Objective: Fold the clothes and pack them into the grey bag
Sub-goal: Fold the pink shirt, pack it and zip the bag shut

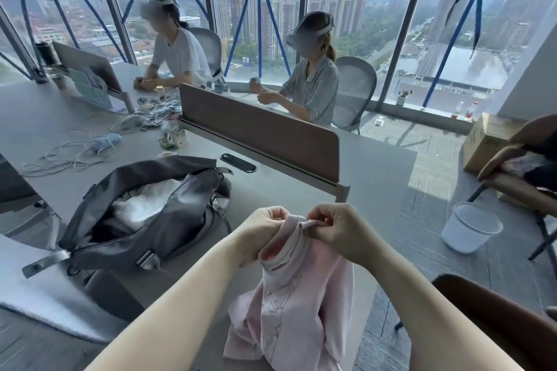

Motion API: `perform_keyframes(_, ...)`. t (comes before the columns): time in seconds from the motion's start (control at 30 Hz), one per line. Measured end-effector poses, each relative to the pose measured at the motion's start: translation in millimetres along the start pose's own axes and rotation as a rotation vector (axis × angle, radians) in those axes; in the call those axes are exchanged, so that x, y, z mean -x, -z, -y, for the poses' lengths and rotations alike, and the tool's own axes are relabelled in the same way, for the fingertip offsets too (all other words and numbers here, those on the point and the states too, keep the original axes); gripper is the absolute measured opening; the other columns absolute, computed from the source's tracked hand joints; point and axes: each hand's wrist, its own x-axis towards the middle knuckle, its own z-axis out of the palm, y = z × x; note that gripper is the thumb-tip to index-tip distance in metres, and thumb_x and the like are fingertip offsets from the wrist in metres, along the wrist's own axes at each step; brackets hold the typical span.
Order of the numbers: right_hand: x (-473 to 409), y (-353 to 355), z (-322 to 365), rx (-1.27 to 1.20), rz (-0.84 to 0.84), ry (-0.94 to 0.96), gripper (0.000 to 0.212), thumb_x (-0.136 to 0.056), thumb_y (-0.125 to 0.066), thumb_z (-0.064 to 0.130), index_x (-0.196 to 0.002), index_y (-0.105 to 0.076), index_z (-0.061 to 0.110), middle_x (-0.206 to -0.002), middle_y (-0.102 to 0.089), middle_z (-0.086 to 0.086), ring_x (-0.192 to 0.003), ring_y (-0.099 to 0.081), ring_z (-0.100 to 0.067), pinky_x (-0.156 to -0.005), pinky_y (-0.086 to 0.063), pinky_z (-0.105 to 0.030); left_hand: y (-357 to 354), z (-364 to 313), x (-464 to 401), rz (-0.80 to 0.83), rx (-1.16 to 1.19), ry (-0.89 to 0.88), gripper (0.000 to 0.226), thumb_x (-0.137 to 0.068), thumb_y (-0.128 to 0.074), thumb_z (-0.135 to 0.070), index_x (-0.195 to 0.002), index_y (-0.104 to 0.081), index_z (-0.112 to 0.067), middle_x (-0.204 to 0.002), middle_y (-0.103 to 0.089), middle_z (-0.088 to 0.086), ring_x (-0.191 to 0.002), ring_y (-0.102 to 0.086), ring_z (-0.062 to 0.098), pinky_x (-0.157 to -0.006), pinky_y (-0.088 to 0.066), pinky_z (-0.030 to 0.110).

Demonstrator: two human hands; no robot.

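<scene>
Fingers of the left hand (261, 230) are curled tight, pinching the collar edge of a pale pink garment (297, 307); the right hand (337, 229) is likewise closed, thumb and forefinger nipping the same collar from the 3 o'clock side. Both hands sit close together, knuckles nearly meeting, just above the near edge of the grey worktop (304, 187). Both bare forearms rise from the lower frame and converge on the collar, the left from 7 o'clock, the right from 5 o'clock. Pink cloth hangs bunched from the grip toward 6 o'clock, its lower folds resting on the worktop. At 9 o'clock of the hands lies the grey bag (144, 217), unzipped and gaping, with white clothing (144, 205) showing inside. Beyond it, at 11 o'clock, loose cables (69, 153) sprawl across the worktop.
</scene>
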Motion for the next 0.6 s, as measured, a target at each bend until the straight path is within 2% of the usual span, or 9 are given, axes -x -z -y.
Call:
perform_keyframes(0.1, 1, 0, 1, -0.001, -0.053, -0.018, 0.020, -0.076, -0.072, 0.036, -0.072, -0.067, 0.017, -0.061, -0.059, 0.010, -0.060, -0.049, -0.002, -0.060, -0.042, -0.025, 9, 1, 0, 0.038, 0.038, 0.006, 0.013, -0.085, -0.072, -0.020, -0.086, -0.065, -0.010, -0.080, -0.064, 0.006, -0.067, -0.058, 0.012, -0.061, -0.046, 0.020)
perform_keyframes(0.17, 0, 2, -2, -0.037, -0.118, -0.060, 0.021, -0.077, -0.067, 0.036, -0.071, -0.063, 0.016, -0.056, -0.052, 0.009, -0.055, -0.042, -0.004, -0.053, -0.036, -0.023, 17, 3, -1, 0.104, 0.137, 0.033, 0.025, -0.087, -0.061, -0.033, -0.098, -0.072, -0.012, -0.094, -0.068, 0.008, -0.084, -0.062, 0.017, -0.076, -0.045, 0.028)
perform_keyframes(0.23, -4, 5, -4, -0.090, -0.191, -0.095, 0.018, -0.081, -0.067, 0.022, -0.073, -0.057, 0.010, -0.056, -0.042, 0.012, -0.054, -0.035, -0.005, -0.052, -0.030, -0.024, 20, 5, 0, 0.165, 0.140, 0.028, 0.042, -0.086, -0.056, -0.045, -0.113, -0.069, -0.016, -0.104, -0.070, 0.003, -0.093, -0.064, 0.015, -0.083, -0.046, 0.029)
perform_keyframes(0.27, -7, 7, -5, -0.113, -0.214, -0.105, 0.017, -0.081, -0.067, 0.016, -0.074, -0.055, 0.006, -0.058, -0.040, 0.012, -0.055, -0.034, -0.005, -0.053, -0.030, -0.025, 19, 6, -1, 0.171, 0.060, -0.015, 0.047, -0.080, -0.062, -0.045, -0.117, -0.067, -0.017, -0.106, -0.071, 0.001, -0.093, -0.065, 0.012, -0.082, -0.048, 0.025)
perform_keyframes(0.33, -11, 10, -5, -0.157, -0.216, -0.113, 0.015, -0.084, -0.068, 0.010, -0.077, -0.056, 0.005, -0.060, -0.044, 0.010, -0.057, -0.036, -0.006, -0.055, -0.031, -0.024, 12, 7, -2, 0.131, -0.103, -0.137, 0.048, -0.070, -0.075, -0.021, -0.117, -0.068, -0.013, -0.105, -0.071, -0.003, -0.093, -0.064, 0.008, -0.083, -0.052, 0.024)
perform_keyframes(0.4, -13, 14, -4, -0.188, -0.186, -0.111, 0.010, -0.086, -0.071, 0.013, -0.081, -0.063, 0.010, -0.062, -0.050, 0.009, -0.059, -0.040, -0.007, -0.057, -0.034, -0.024, 7, 6, -5, 0.040, -0.160, -0.213, 0.042, -0.064, -0.072, -0.004, -0.105, -0.073, -0.007, -0.097, -0.070, -0.001, -0.089, -0.062, 0.007, -0.086, -0.052, 0.028)
perform_keyframes(0.5, -10, 24, 1, -0.192, -0.219, -0.056, 0.005, -0.089, -0.071, 0.017, -0.085, -0.068, 0.019, -0.064, -0.053, 0.005, -0.060, -0.042, -0.008, -0.057, -0.034, -0.026, 10, -7, -7, -0.055, -0.130, -0.265, 0.029, -0.069, -0.072, -0.004, -0.097, -0.077, -0.008, -0.093, -0.073, 0.002, -0.084, -0.063, 0.008, -0.081, -0.053, 0.027)
perform_keyframes(0.6, -9, 33, 15, -0.173, -0.289, -0.008, 0.017, -0.088, -0.072, 0.018, -0.098, -0.065, 0.030, -0.064, -0.048, 0.001, -0.056, -0.039, -0.006, -0.052, -0.033, -0.018, 11, -19, -8, -0.103, -0.070, -0.321, 0.014, -0.080, -0.073, 0.001, -0.091, -0.076, -0.008, -0.081, -0.073, -0.004, -0.073, -0.063, 0.003, -0.066, -0.050, 0.015)
